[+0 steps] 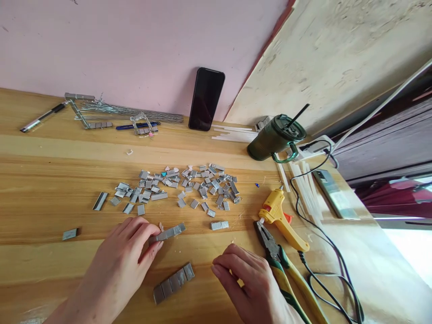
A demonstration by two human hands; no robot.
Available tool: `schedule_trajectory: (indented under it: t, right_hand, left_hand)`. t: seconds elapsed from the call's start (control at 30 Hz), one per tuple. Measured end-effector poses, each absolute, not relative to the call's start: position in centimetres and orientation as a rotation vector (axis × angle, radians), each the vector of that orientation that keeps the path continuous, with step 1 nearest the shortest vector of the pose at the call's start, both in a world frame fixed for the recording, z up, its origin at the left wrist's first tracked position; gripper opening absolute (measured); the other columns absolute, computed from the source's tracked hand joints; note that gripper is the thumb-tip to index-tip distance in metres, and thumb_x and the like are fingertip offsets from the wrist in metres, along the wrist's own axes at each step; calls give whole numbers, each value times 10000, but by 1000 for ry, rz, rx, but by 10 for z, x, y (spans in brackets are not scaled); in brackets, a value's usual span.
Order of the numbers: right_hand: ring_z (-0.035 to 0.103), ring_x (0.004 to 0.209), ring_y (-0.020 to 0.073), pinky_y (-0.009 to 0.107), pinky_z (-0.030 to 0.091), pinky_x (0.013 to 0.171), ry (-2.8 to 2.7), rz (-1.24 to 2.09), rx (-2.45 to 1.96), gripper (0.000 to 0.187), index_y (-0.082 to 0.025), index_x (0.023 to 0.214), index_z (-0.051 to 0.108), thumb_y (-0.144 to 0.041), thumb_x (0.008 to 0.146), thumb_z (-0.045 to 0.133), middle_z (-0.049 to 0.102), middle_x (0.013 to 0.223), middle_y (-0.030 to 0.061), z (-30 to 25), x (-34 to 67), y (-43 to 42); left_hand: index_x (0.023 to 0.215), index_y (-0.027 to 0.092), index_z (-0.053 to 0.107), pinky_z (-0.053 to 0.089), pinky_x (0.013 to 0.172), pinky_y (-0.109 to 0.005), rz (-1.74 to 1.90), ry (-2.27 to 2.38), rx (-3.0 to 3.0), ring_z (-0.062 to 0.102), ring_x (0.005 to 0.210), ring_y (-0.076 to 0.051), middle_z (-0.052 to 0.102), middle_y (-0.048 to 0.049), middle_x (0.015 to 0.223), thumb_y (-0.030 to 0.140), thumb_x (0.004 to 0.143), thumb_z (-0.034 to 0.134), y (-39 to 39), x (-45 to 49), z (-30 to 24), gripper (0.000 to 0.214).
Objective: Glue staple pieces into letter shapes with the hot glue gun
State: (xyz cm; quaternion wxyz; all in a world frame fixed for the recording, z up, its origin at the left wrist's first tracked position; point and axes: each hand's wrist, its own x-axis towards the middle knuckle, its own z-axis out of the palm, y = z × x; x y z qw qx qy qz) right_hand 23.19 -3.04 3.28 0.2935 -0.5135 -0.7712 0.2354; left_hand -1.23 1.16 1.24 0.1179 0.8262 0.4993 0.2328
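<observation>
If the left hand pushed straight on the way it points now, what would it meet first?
Led by the grey strip it holds, the left hand would probably first meet the loose grey pieces ahead, though it may pass above them; height is unclear.

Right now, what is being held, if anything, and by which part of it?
The left grip pinches a grey metal strip by its left end; whether the right grip holds anything cannot be told.

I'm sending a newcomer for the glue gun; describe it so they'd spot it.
On the wooden table, find the dark green mug. Nearer the right hand, beside the pliers, lies the glue gun: yellow, pistol-shaped. Unlike the pliers, it has a cord and orange trigger.
</observation>
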Motion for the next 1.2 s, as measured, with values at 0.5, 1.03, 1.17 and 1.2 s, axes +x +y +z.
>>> schedule_trajectory:
  t: [0.5,1.03,1.17,1.2]
  right_hand:
    - [550,554,114,209,422,541,-2146,659,-1369,215,-165,760,620,-131,929,493,591,641,12,23,231,-30]
    - [522,543,105,205,397,527,-2141,673,-1323,222,-173,750,603,-145,938,489,561,630,-1,13,231,-34]
    - [501,520,107,215,381,505,-2123,618,-1284,231,-184,751,595,-188,949,476,545,619,-7,6,231,-35]
    - [502,519,106,215,382,504,-2128,615,-1283,228,-185,752,596,-193,948,480,548,620,-8,6,230,-34]
  left_hand:
    - [856,229,550,454,637,-380,531,1711,2481,631,684,-252,640,-21,769,287,934,456,15,-23,-7,135]
    - [810,225,577,468,573,-376,516,1686,2538,645,631,-257,636,-27,721,337,928,435,18,-23,-1,216]
    - [793,222,570,474,576,-373,492,1717,2497,642,631,-252,639,-22,724,266,892,455,18,-25,-5,158]
    - [793,221,570,475,582,-375,492,1728,2482,643,638,-253,640,-24,728,266,887,463,18,-25,-6,149]
